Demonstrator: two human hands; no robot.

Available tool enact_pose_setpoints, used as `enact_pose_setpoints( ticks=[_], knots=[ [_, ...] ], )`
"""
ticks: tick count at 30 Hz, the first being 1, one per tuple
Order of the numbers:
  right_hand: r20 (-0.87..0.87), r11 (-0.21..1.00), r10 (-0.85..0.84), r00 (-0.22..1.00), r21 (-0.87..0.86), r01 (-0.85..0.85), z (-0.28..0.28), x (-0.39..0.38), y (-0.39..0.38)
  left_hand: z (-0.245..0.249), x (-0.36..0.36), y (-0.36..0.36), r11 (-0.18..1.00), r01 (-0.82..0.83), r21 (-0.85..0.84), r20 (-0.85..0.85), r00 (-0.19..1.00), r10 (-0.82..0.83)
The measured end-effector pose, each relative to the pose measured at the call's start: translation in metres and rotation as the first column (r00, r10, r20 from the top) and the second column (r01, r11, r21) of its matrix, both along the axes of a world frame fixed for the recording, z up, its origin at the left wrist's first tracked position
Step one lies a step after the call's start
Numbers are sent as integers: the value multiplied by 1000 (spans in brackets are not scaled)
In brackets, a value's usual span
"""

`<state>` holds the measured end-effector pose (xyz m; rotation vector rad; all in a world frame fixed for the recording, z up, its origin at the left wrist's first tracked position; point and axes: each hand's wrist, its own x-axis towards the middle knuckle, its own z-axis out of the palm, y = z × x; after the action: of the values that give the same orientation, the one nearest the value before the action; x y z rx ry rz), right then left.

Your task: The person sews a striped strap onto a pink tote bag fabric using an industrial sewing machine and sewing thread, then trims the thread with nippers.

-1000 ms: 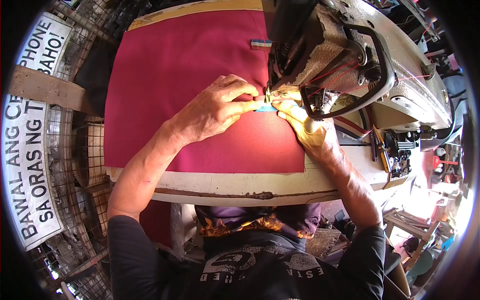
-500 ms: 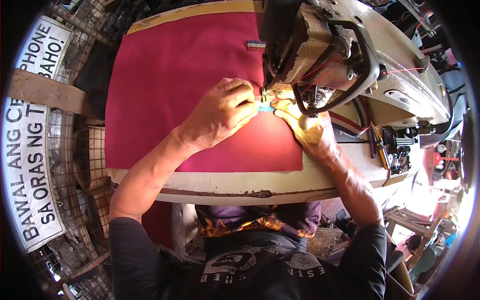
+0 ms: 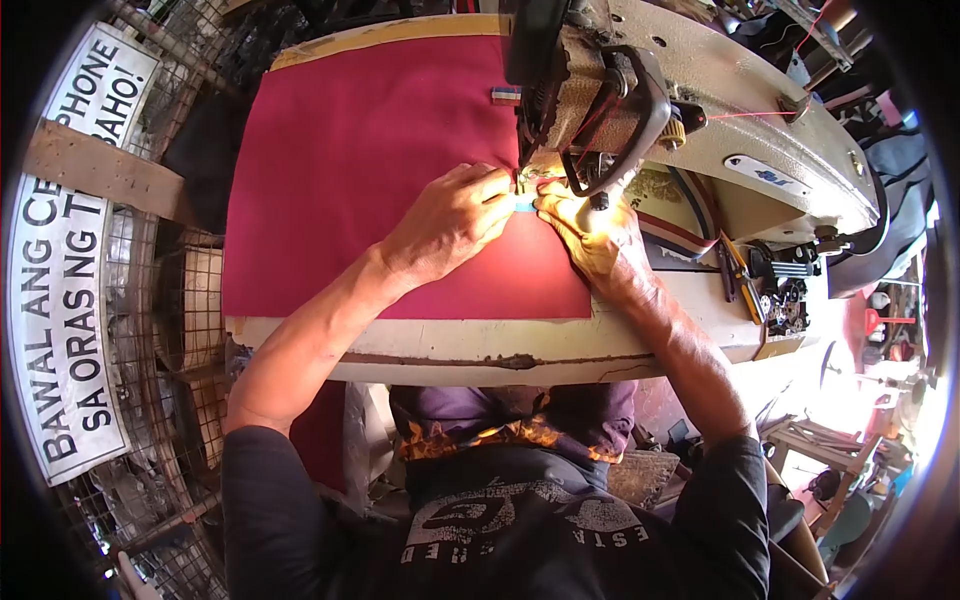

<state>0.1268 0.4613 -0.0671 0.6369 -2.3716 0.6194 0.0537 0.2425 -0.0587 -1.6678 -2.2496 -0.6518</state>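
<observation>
A large red cloth [image 3: 360, 150] lies flat on the sewing table, its right edge under the needle area of a sewing machine [image 3: 740, 110]. A small light blue piece [image 3: 525, 202] sits at that edge beside the presser foot [image 3: 519, 182]. My left hand [image 3: 453, 222] rests on the cloth just left of the foot, fingers curled together; what they pinch is too small to tell. Right of the foot, my right hand [image 3: 595, 235] has its fingertips pressed together at the blue piece. A striped tag [image 3: 506, 96] lies near the cloth's upper right edge.
Striped ribbon [image 3: 690, 240] loops under the machine arm. Yellow-handled snips [image 3: 742, 285] and a dark tool lie on the table [image 3: 440, 345] at the right, near the bobbin winder [image 3: 790, 300]. Wire mesh with a lettered sign [image 3: 60, 350] stands at the left.
The view has shifted, so the table and cloth appear slightly higher and the machine more to the left. Both hands stay beside the presser foot.
</observation>
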Motion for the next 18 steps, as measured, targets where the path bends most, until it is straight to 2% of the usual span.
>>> enact_pose_setpoints(
  ticks=[3,6,7,8,9,10,11,12,14,16,17,18],
  knots=[
    [-91,983,57,994,181,-40,6,0,3,1,5,4,998,-38,60,-66,997,42],
    [163,983,57,985,161,-83,-11,10,3,12,7,-3,1000,-7,-5,-77,997,7],
    [174,965,55,983,242,-97,4,16,1,16,17,-2,993,-27,116,11,1000,26],
    [124,974,97,988,191,-119,15,14,-4,16,18,-8,998,4,58,-9,1000,-3],
    [14,970,105,994,220,-105,11,11,-5,5,14,-12,996,41,80,-30,999,-39],
    [6,973,111,994,205,-110,6,9,-5,9,17,-16,999,-29,31,33,999,28],
    [59,957,51,997,284,-65,5,14,-3,3,20,-17,998,-51,29,-55,997,53],
    [26,943,27,999,330,-34,9,16,-7,-2,24,-18,996,-56,74,-118,991,64],
    [37,953,34,999,301,-44,14,20,-12,-4,21,-23,1000,-13,20,-26,1000,14],
    [-19,921,67,998,385,-54,20,13,-12,7,20,-19,998,-21,-57,-71,997,17],
    [54,939,50,997,337,-65,18,13,-13,6,19,-21,994,-88,-64,156,983,97],
    [148,948,26,989,309,-71,20,18,-16,2,22,-17,987,-145,-75,395,904,163]
  ],
)
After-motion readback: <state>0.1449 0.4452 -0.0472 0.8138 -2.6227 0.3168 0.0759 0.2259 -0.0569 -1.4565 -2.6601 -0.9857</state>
